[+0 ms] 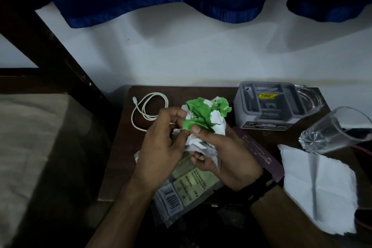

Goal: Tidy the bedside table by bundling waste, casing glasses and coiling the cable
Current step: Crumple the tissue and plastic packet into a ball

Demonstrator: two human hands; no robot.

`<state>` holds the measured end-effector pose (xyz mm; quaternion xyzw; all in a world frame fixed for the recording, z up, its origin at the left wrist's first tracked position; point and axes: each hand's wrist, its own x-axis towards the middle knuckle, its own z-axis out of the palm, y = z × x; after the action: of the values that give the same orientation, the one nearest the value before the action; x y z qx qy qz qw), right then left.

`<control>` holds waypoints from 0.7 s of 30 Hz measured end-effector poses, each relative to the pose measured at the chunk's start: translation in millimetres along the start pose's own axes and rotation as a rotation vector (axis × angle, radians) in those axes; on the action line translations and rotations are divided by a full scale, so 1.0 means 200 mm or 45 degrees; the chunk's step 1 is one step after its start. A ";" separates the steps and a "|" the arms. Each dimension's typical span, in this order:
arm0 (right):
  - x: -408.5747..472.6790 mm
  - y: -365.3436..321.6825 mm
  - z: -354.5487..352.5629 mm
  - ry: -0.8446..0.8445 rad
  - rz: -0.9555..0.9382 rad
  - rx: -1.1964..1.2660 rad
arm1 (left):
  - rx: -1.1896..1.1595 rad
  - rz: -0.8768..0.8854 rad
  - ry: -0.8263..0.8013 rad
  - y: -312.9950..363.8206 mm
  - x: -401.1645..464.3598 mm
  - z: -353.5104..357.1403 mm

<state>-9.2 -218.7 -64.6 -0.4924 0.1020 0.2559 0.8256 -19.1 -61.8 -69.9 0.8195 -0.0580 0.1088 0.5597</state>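
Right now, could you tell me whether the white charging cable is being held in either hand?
No, the white charging cable lies loosely looped on the bedside table, while both hands grip the crumpled green and white paper.

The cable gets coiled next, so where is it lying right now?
In the head view, the white cable lies loosely looped at the table's back left, just left of the left hand.

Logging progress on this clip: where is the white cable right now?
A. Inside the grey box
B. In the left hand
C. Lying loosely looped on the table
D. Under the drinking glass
C: the white cable lies in loose loops on the table, behind the left hand, which holds the crumpled waste instead.
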 end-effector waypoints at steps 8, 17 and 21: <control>0.02 0.02 -0.02 0.157 -0.062 0.107 | 0.051 0.059 -0.008 -0.01 0.00 0.01; 0.00 0.01 -0.02 -0.016 -0.044 0.105 | 0.143 0.225 -0.113 0.02 -0.01 0.02; 0.00 0.00 -0.01 -0.022 0.017 0.027 | 0.195 0.199 -0.018 0.01 0.00 0.03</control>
<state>-8.5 -220.9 -65.9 -0.4806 0.1010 0.2647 0.8299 -19.5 -68.8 -71.0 0.8536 -0.1171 0.1506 0.4847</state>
